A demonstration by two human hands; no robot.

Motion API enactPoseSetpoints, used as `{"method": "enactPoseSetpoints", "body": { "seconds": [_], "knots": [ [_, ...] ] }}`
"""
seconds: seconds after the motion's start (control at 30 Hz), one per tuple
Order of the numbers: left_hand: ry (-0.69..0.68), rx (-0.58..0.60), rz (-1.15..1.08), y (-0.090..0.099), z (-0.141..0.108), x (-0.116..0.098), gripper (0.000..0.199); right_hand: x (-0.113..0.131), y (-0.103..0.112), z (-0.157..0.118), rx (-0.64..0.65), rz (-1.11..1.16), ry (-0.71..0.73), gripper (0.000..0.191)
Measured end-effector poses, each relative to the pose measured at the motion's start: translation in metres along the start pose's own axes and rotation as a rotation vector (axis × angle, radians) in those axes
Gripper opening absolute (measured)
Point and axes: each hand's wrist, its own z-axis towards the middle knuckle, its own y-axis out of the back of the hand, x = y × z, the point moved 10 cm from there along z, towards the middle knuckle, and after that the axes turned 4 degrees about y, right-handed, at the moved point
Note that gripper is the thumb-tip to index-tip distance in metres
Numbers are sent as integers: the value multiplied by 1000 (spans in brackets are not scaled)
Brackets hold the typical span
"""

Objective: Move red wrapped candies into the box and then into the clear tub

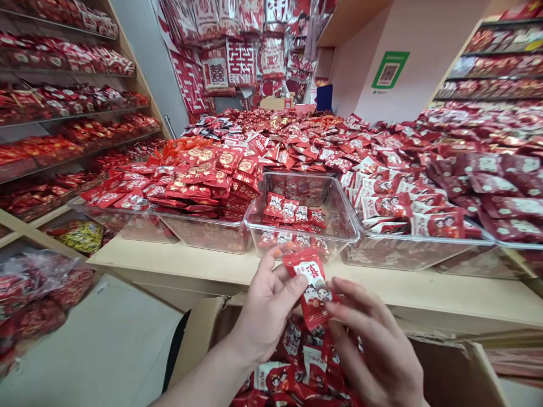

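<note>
My left hand (265,302) pinches a small red-and-white candy packet (314,282) between thumb and fingers. The packet stands tilted, its printed front with two cartoon figures facing me. My right hand (377,339) is at the packet's right edge, fingers stretched and a little apart; whether the fingertips touch it is hard to tell. Below both hands, a cardboard box (197,333) holds many similar packets (275,376), partly hidden by my arms. Just beyond my hands, a clear plastic bin (355,236) contains a low layer of small packets (289,210) in rows.
Heaped bins of red packets (203,175) stand to the left, and a bin of red-and-white packets (436,217) to the right. All rest on a pale wooden counter (212,270). Stocked shelves (72,113) rise at left. Plastic bags (38,294) lie at lower left.
</note>
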Motion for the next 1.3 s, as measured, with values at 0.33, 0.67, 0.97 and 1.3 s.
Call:
{"method": "enactPoseSetpoints", "body": {
  "seconds": [0.33,0.67,0.97,1.3],
  "knots": [
    [-63,-22,149,3,-7,0,45,-53,-38,-26,-103,641,-986,22],
    [29,-100,155,10,-13,4,37,-48,-46,-28,-25,818,-1020,16],
    [-414,-22,1392,-32,62,-99,33,-76,31,124,-32,14,-601,18],
    [214,128,2237,-2,156,-45,24,-193,-53,135,209,-128,-1135,12]
  ]
}}
